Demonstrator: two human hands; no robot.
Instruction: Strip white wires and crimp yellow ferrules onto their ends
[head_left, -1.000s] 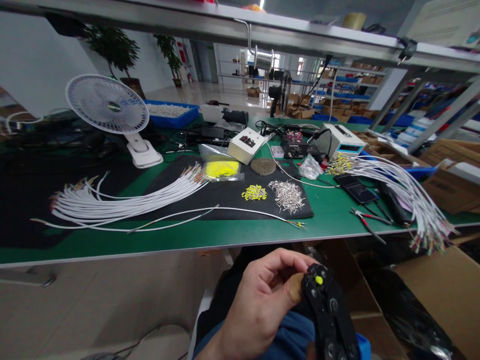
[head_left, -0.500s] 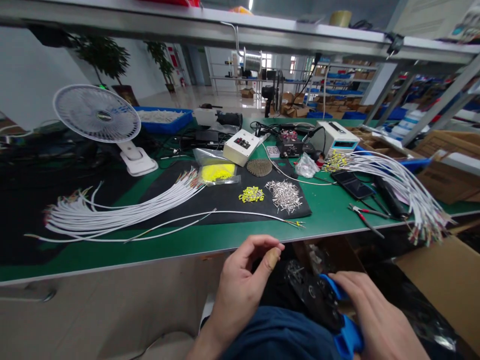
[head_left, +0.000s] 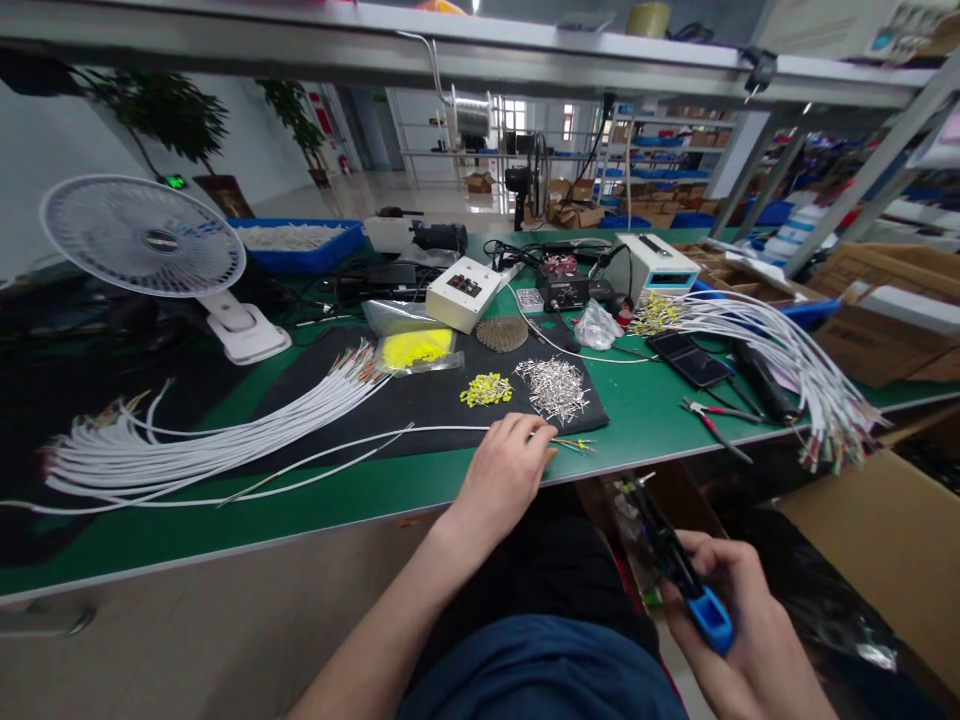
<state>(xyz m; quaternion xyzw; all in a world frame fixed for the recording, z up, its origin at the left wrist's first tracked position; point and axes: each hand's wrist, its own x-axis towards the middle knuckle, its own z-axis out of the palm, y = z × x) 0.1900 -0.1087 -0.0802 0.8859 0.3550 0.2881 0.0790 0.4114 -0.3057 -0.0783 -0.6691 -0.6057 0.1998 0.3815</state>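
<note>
Resting at the front edge of the black mat (head_left: 420,400), the left hand (head_left: 504,462) lays its fingertips on 1 loose white wire (head_left: 420,432), just short of that wire's coloured end; whether its grip has closed on the wire cannot be told. Below the tabletop (head_left: 645,420), in front of the mat's right corner, the right hand (head_left: 739,620) has its grip clenched around the blue handles of a crimping tool (head_left: 667,550). On the mat, behind the left hand, lie 2 small piles: yellow caps (head_left: 485,390) and metal pins (head_left: 553,387).

I see my left hand (head_left: 504,458) on the desk (head_left: 645,420) before the pins (head_left: 553,388); fan (head_left: 142,237) and wires (head_left: 202,445) lie to its left.
</note>
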